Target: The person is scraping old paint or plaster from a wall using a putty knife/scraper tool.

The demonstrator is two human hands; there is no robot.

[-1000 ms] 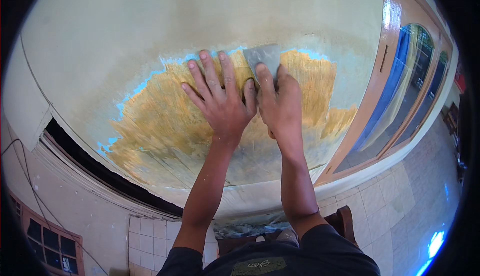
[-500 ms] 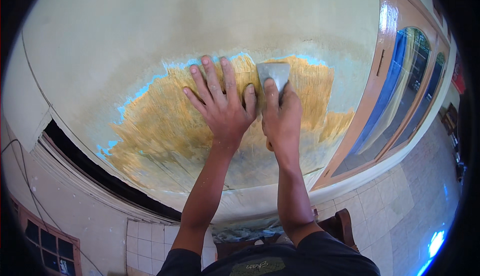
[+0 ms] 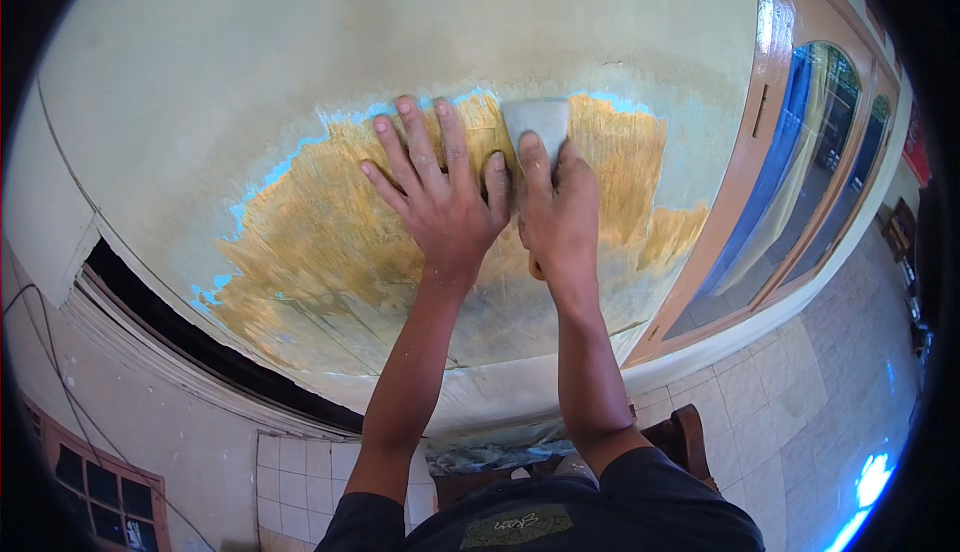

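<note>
Pale cream paint covers a broad wall (image 3: 300,72), and a wide ochre patch (image 3: 330,242) with thin blue edging is laid bare at its middle. At the patch's far edge a grey scraper blade (image 3: 537,117) is held in the right hand (image 3: 560,217), which is closed around its handle. Just beside it, the left hand (image 3: 440,202) is pressed flat, fingers spread. A good stretch seems stripped; paint above and to both sides is left. A wooden window frame (image 3: 745,182) is seen at right.
</note>
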